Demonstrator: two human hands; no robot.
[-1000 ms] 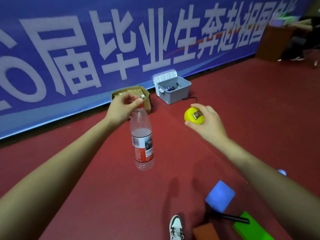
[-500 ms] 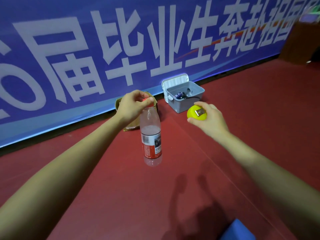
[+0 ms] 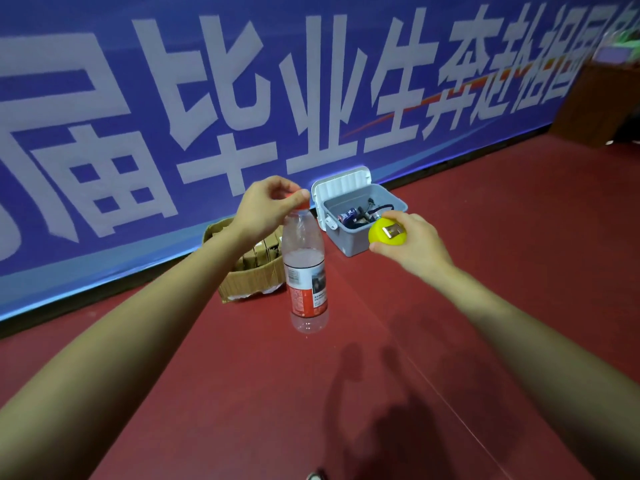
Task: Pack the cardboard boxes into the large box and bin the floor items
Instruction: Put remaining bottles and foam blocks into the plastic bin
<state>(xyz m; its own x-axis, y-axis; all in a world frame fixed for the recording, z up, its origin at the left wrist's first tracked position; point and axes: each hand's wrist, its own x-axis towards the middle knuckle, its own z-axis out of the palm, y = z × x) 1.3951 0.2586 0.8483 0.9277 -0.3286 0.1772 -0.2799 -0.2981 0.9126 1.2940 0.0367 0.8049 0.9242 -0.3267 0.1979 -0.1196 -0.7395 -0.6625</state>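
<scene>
My left hand (image 3: 265, 211) grips the red cap of a clear plastic water bottle (image 3: 304, 271) with a red label, which hangs upright above the floor. My right hand (image 3: 412, 242) holds a yellow round object (image 3: 386, 231) with a metal clip on it. Behind the bottle stands the large cardboard box (image 3: 242, 284) with several small cardboard boxes packed inside, partly hidden by my left arm. To its right is a grey plastic bin (image 3: 349, 240) with its white lid raised, holding a few small items.
A blue banner (image 3: 242, 98) with large white characters runs along the wall behind the box and bin. The floor (image 3: 485, 271) is red. A brown wooden piece of furniture (image 3: 602, 105) stands at the far right. A shoe tip (image 3: 315, 476) shows at the bottom edge.
The view has moved closer to the box and bin, which now look larger. Both hands keep their holds. The coloured blocks on the floor have dropped out of view.
</scene>
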